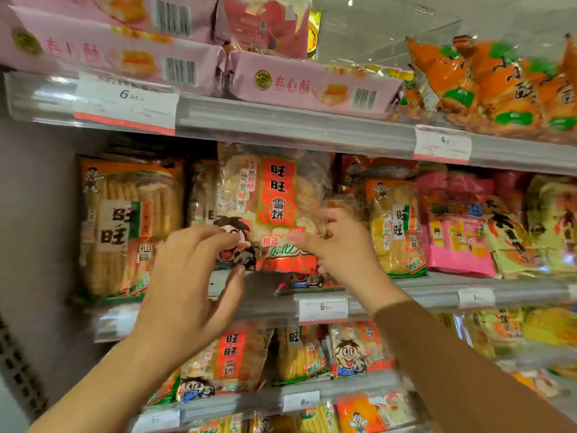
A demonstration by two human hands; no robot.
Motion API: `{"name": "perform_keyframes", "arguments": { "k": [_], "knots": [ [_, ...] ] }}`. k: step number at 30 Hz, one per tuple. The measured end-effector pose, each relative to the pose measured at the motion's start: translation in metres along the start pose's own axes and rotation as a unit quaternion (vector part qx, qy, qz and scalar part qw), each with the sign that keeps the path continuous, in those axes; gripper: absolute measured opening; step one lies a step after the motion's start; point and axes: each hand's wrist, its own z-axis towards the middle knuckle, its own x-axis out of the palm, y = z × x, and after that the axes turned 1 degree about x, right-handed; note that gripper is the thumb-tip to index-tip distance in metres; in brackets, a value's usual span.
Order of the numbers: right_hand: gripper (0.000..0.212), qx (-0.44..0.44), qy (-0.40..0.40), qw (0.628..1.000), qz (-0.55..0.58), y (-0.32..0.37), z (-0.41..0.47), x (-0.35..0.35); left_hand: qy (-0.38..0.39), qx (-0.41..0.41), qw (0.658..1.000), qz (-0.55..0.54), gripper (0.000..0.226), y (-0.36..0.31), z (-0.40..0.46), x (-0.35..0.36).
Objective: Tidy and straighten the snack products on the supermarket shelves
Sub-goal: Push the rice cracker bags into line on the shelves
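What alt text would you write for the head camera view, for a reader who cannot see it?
Two hands reach to a clear rice cracker bag with a red label on the middle grey supermarket shelf: the left hand open at its lower left, the right hand at its lower right edge. Pink flat packs lie on the shelf above.

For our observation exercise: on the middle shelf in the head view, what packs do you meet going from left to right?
Orange rice-cracker pack → clear snow-cracker bag that both hands meet → yellow cracker pack → pink snack pack → yellow bag.
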Motion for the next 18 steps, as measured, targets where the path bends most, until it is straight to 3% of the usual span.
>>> {"name": "perform_keyframes", "arguments": {
  "k": [8,12,14,18],
  "knots": [
    [0.051,0.061,-0.055,0.996,-0.028,-0.11,-0.039,-0.141,0.043,-0.046,0.989,-0.135,0.032,-0.071,0.027,0.087],
    [0.06,0.075,-0.074,0.994,-0.001,-0.162,-0.047,-0.217,0.058,-0.219,0.947,-0.229,0.023,-0.12,0.068,0.154],
    [0.064,0.073,-0.072,0.995,0.009,-0.182,-0.046,-0.25,0.097,-0.287,0.927,-0.221,0.026,-0.14,0.091,0.191],
    [0.066,0.082,-0.045,0.995,0.034,-0.205,-0.039,-0.292,0.167,-0.314,0.927,-0.116,0.074,-0.17,0.113,0.246]
  ]
}}
